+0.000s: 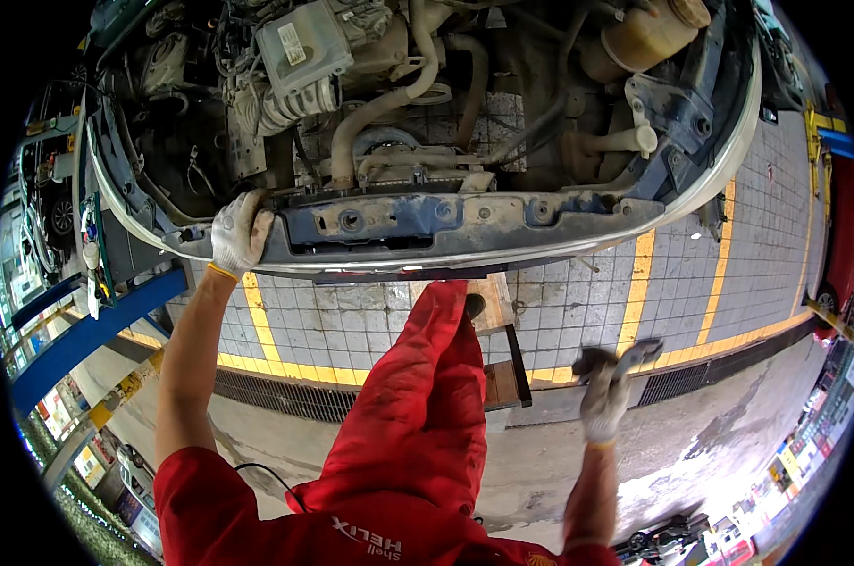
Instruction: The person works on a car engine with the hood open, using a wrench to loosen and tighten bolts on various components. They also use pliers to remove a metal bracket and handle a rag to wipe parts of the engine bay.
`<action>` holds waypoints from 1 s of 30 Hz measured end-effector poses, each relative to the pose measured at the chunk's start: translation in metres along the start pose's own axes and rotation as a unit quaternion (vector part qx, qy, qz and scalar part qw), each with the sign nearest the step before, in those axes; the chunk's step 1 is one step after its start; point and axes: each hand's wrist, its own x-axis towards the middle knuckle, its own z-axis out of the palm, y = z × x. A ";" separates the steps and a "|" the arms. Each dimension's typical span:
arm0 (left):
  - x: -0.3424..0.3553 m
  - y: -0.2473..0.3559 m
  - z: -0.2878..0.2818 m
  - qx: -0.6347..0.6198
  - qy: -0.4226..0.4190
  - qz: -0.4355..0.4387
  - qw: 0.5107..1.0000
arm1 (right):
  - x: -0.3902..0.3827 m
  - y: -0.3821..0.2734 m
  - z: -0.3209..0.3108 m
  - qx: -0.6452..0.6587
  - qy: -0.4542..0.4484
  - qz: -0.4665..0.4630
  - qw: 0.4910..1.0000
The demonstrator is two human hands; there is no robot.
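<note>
My left hand [238, 231], in a dirty white glove, grips the left end of a blue front crossmember [465, 222] of a car with its engine bay [389, 104] exposed. A white bumper strip [724, 170] curves around the front of the car. My right hand [608, 382], also gloved, hangs free in the air at the lower right with its fingers spread and nothing in it. My raised knee in red coveralls [436, 377] sits between both hands, below the crossmember.
A grey box [304, 42] and hoses fill the bay, with a yellowish tank [649, 33] at the right. A wooden step [498, 311] stands under my foot. The tiled floor has yellow lines [639, 283] and a drain grate [276, 394]. A blue lift arm [87, 335] lies left.
</note>
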 end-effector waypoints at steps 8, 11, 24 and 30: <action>0.002 -0.005 -0.002 -0.050 0.007 -0.027 0.998 | 0.292 -0.138 0.121 -0.358 -0.035 -0.438 0.824; 0.002 -0.007 -0.004 -0.056 0.005 -0.028 0.998 | 0.342 -0.108 0.182 -0.486 0.052 -0.520 0.701; 0.013 -0.009 0.015 -0.076 0.022 0.019 0.997 | 0.433 -0.002 0.319 -0.460 -0.002 -0.391 0.797; 0.030 0.010 0.026 -0.080 0.028 -0.137 0.987 | 0.444 -0.015 0.332 -0.454 -0.055 -0.397 0.796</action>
